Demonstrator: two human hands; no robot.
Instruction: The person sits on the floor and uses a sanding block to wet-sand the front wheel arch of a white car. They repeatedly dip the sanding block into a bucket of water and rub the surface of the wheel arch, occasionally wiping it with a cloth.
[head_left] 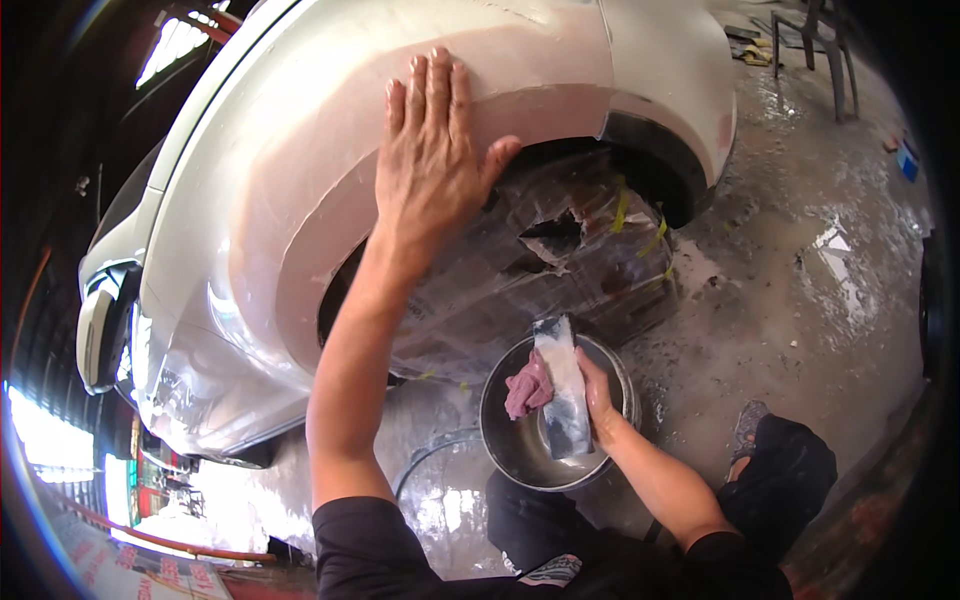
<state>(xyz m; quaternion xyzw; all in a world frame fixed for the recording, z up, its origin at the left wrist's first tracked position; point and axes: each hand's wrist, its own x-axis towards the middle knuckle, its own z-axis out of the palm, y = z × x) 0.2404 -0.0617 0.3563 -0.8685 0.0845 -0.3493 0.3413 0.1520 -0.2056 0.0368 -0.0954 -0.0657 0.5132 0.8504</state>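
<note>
1. Laying the left hand [430, 165] flat on the pinkish patch [330, 200] of a pale car [190, 240], stretching four fingers straight with narrow gaps, thumb spread wide.
2. Gripping a long grey-and-white block [564, 395] in the right hand [597, 392], over a metal bowl [508, 440], with most fingers hidden behind it.
3. Showing a crumpled pink cloth [528, 386] at the block's left edge; unable to tell if held.

Cannot see the car panel [300, 130] beneath the left hand [428, 165], most fingers of the right hand [598, 393] behind the block [562, 385], or the whole cut-off chair [836, 62].
</note>
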